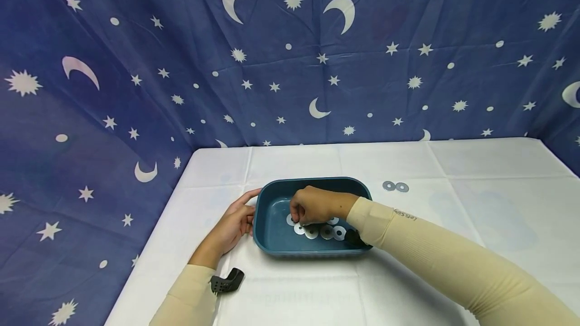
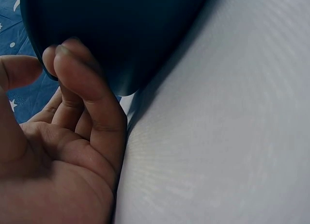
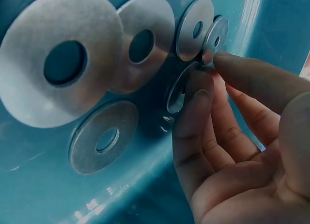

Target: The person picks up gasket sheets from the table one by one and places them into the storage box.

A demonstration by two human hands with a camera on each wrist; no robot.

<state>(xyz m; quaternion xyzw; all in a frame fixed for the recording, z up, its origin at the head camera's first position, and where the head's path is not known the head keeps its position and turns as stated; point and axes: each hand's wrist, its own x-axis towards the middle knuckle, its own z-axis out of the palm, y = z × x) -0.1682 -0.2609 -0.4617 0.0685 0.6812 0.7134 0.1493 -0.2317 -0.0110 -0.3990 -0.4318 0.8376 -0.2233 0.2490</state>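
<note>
A dark teal plastic tray [image 1: 276,252] sits on the white table with several flat metal washers on its floor. My right hand [image 1: 319,204] reaches into it from the right, its curled fingertips down at the left part of the washers. In the right wrist view those fingertips [image 3: 196,88] pinch at a tilted washer [image 3: 177,95], partly covered by them. The thumb tip overlaps the edge of another washer [image 3: 218,27]. My left hand [image 1: 233,225] rests on the table, with relaxed, bent fingers against the tray's left wall [image 2: 121,54].
Two more washers [image 1: 395,186] lie side by side on the table, behind and right of the tray. A black wrist mount [image 1: 228,281] stands out from the left sleeve. Blue cloth with moons and stars [image 1: 290,64] hangs behind and left of the table.
</note>
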